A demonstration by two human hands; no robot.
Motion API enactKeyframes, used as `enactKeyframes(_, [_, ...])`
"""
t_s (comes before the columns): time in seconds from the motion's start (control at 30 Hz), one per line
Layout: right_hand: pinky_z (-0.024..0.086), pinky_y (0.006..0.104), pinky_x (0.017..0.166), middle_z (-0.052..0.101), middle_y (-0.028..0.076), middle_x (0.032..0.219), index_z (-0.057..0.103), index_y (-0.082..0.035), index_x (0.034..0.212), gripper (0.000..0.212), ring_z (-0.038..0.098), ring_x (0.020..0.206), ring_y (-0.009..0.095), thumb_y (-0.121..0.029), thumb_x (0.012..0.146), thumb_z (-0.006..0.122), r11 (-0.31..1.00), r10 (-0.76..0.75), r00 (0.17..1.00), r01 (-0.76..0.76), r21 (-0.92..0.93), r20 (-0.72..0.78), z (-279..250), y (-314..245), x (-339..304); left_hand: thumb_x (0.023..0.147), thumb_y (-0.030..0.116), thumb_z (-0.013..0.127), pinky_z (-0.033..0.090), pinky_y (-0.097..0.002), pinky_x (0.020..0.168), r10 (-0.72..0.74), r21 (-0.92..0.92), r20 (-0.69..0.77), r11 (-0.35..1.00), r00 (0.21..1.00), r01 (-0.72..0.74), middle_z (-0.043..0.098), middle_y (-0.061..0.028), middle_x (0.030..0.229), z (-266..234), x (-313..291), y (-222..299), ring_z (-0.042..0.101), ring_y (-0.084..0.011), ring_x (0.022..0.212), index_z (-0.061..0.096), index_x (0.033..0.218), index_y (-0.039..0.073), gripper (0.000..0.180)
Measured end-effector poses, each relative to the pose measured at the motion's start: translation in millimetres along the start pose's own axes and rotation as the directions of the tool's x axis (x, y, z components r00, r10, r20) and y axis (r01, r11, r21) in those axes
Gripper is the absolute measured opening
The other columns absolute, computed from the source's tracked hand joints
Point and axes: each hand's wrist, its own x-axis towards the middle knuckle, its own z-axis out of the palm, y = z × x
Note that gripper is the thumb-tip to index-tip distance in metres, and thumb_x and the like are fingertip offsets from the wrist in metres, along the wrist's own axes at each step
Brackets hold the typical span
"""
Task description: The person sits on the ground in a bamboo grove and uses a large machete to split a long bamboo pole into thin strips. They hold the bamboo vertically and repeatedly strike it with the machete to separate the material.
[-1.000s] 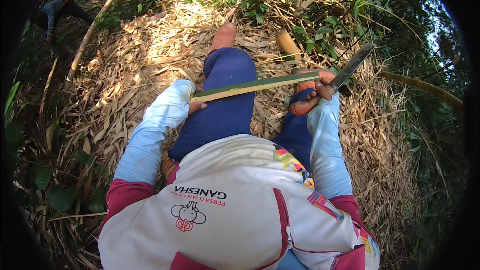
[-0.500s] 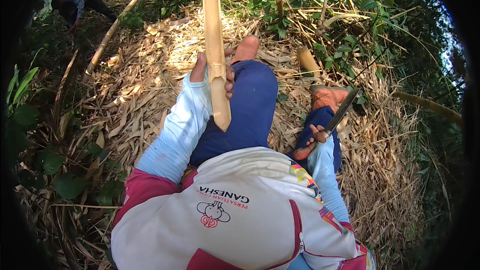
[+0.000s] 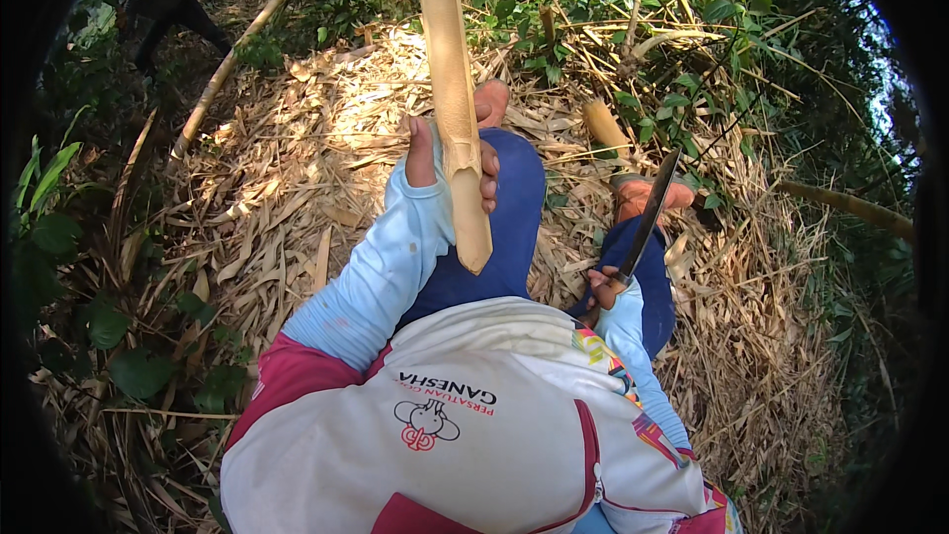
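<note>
Bamboo strip (image 3: 448, 59) at upper centre, held in the grip of the left hand (image 3: 421, 153).
Its long axis runs from the frame's top edge down past that grip; the right hand (image 3: 604, 289), farther right, clasps a knife (image 3: 651, 214).

Dry leaves (image 3: 267, 183) over the ground (image 3: 756, 376)

Runs upside down across the white-and-maroon shirt (image 3: 326, 470) in two curved lines of lettering (image 3: 448, 385), with bold black capitals in one and smaller red capitals in the other. Stands just above an elephant-head emblem (image 3: 427, 419), outlined in black, with a red mark below.
</note>
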Motion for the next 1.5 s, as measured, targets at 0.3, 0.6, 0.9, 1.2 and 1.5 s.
enactKeyframes(0.3, [0.049,0.0261,0.066,0.067,0.009,0.096,0.056,-0.003,0.107,0.024,0.063,0.078,0.013,-0.005,0.086,0.069,0.802,-0.354,0.909,0.416,-0.429,0.22,24,-51,-17,0.07,0.044,0.086,0.055,-0.0309,0.057,0.13,0.385,0.093,0.91,0.987,-0.156,0.061,-0.0065,0.087,41,-17,5,0.061,-0.0151,0.067,0.038,0.138,0.005,0.092])
enactKeyframes(0.6, [0.05,0.0371,0.067,0.064,0.013,0.085,0.068,-0.006,0.099,0.036,0.063,0.077,0.031,0.0,0.065,0.076,0.155,-0.589,0.648,0.677,-0.719,0.483,27,-134,-33,0.067,0.016,0.081,0.047,-0.0302,0.095,0.056,0.608,0.099,0.787,0.994,-0.104,0.049,-0.0149,0.139,54,-21,10,0.057,-0.0182,0.112,0.034,0.145,-0.001,0.093])
enactKeyframes(0.9, [0.05,0.0383,0.068,0.064,0.015,0.083,0.071,-0.005,0.098,0.034,0.063,0.076,0.033,0.0,0.064,0.076,-0.224,-0.534,0.626,0.544,-0.809,0.569,12,-182,-48,0.067,0.013,0.084,0.034,-0.0284,0.104,0.197,0.532,0.296,0.779,0.935,-0.333,0.044,-0.0059,0.13,49,-12,8,0.042,-0.0146,0.121,0.021,0.149,0.003,0.104])
enactKeyframes(1.2, [0.048,0.041,0.064,0.064,0.012,0.076,0.073,-0.008,0.095,0.028,0.061,0.072,0.033,0.0,0.068,0.073,-0.401,-0.495,0.629,0.447,-0.8,0.599,8,-205,-50,0.074,0.005,0.078,0.036,-0.0302,0.104,0.121,0.52,0.224,0.825,0.967,-0.223,0.046,-0.0081,0.13,53,-20,0,0.044,-0.0144,0.12,0.027,0.144,-0.001,0.087])
enactKeyframes(1.5, [0.048,0.0381,0.066,0.063,0.017,0.086,0.07,-0.005,0.102,0.03,0.061,0.076,0.033,0.002,0.073,0.072,-0.359,-0.429,0.734,0.397,-0.845,0.527,-5,-223,-48,0.077,0.015,0.08,0.044,-0.0257,0.077,-0.149,0.599,0.068,0.797,0.986,0.079,0.053,-0.0027,0.097,52,-32,2,0.051,-0.0113,0.086,0.047,0.123,-0.001,0.059])
